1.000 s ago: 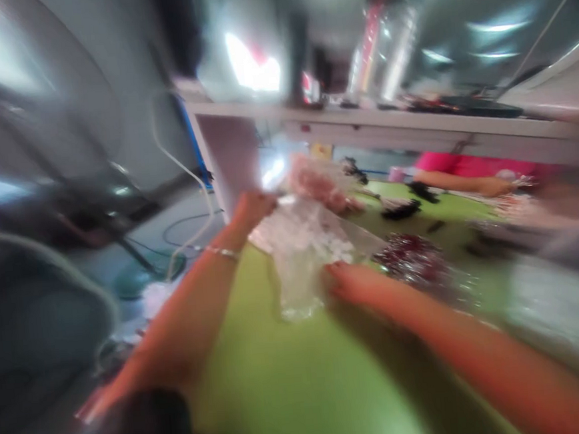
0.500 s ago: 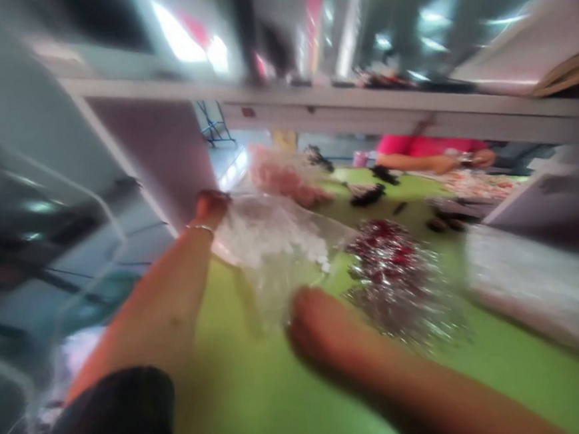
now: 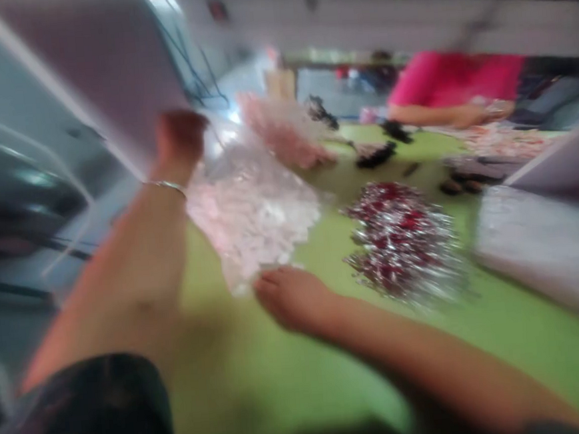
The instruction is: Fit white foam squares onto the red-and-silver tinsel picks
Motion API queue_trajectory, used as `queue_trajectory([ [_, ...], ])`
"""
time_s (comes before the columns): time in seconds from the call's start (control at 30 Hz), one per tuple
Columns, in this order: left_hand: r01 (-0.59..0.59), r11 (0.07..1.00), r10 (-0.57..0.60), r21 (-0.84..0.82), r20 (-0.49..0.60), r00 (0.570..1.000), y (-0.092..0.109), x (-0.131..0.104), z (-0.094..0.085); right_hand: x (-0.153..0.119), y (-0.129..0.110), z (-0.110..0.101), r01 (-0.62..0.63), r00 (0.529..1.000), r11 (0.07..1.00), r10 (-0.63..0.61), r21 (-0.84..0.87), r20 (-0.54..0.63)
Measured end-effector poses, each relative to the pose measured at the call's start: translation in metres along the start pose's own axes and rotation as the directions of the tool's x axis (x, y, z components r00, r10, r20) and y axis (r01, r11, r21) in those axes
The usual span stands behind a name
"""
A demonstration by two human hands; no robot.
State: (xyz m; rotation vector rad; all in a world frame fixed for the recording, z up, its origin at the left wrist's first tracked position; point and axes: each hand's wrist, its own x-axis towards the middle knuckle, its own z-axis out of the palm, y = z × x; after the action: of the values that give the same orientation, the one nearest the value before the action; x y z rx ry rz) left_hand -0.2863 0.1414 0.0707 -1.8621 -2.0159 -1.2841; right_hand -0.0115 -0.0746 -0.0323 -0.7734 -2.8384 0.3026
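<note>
A clear plastic bag [image 3: 258, 206] filled with small whitish-pink pieces hangs tilted over the green tabletop [image 3: 242, 374]. My left hand [image 3: 181, 137] is closed on its upper left corner, lifting that end. Down at the bag's lower edge, my right hand [image 3: 293, 297] is closed, its fingertips against the plastic. Blur hides the exact finger positions. To the right of the bag lies a heap of dark red items in shiny clear wrapping [image 3: 401, 235].
Behind the bag rests another bag of pink pieces [image 3: 288, 137], with black bundles [image 3: 377, 154] beside it. A white plastic-wrapped pack [image 3: 542, 244] lies at the right. A shelf [image 3: 354, 18] spans above. Across the table sits a person in a pink shirt [image 3: 459, 83].
My left hand has raised the bag's upper end, and the pieces now spread down toward its lower edge. My right hand has moved slightly left, to that edge. The view has tilted down.
</note>
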Motion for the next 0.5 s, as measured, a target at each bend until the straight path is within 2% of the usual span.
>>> queue_trajectory([
  [0.03,0.123,0.992,-0.123,-0.005,-0.024,0.992,0.003,-0.013,0.003,-0.002,0.000,0.001,0.002,1.000,1.000,-0.002,-0.009,-0.008],
  [0.07,0.180,0.984,-0.180,-0.006,-0.049,0.982,0.009,-0.025,0.004,-0.005,0.000,0.002,0.002,1.000,1.000,-0.003,-0.021,-0.016],
  [0.1,0.184,0.983,-0.184,-0.012,-0.072,0.980,0.018,-0.038,0.003,-0.009,-0.002,0.003,0.002,1.000,0.999,-0.003,-0.033,-0.022],
  [0.17,0.047,0.998,-0.052,-0.043,-0.109,0.993,0.043,-0.064,-0.004,-0.022,-0.008,0.003,0.016,0.999,0.999,-0.017,-0.045,-0.040],
  [0.2,-0.046,0.996,0.040,-0.079,-0.081,0.996,0.058,-0.078,-0.008,-0.030,-0.011,0.000,0.042,0.998,0.998,-0.044,-0.041,-0.047],
  [0.27,-0.229,0.951,0.244,-0.206,0.050,0.968,0.089,-0.108,-0.017,-0.051,-0.018,-0.009,0.127,0.991,0.992,-0.127,-0.012,-0.050],
  [0.3,-0.239,0.933,0.282,-0.268,0.134,0.950,0.104,-0.125,-0.020,-0.064,-0.019,-0.016,0.178,0.983,0.984,-0.177,0.005,-0.041],
  [0.33,-0.221,0.925,0.303,-0.309,0.247,0.920,0.118,-0.141,-0.023,-0.077,-0.018,-0.024,0.204,0.979,0.979,-0.203,0.022,-0.030],
  [0.37,-0.209,0.919,0.338,-0.335,0.393,0.855,0.129,-0.158,-0.024,-0.091,-0.016,-0.033,0.206,0.979,0.978,-0.205,0.039,-0.010],
  [0.4,-0.211,0.920,0.367,-0.331,0.534,0.762,0.139,-0.175,-0.024,-0.106,-0.011,-0.042,0.160,0.987,0.986,-0.161,0.046,0.004],
  [0.47,-0.259,0.931,0.365,-0.259,0.695,0.619,0.152,-0.206,-0.023,-0.134,0.004,-0.058,-0.052,0.997,0.998,0.053,0.029,-0.052],
  [0.5,-0.291,0.938,0.332,-0.190,0.739,0.587,0.156,-0.220,-0.021,-0.148,0.013,-0.065,-0.171,0.980,0.985,0.172,0.027,-0.098],
])
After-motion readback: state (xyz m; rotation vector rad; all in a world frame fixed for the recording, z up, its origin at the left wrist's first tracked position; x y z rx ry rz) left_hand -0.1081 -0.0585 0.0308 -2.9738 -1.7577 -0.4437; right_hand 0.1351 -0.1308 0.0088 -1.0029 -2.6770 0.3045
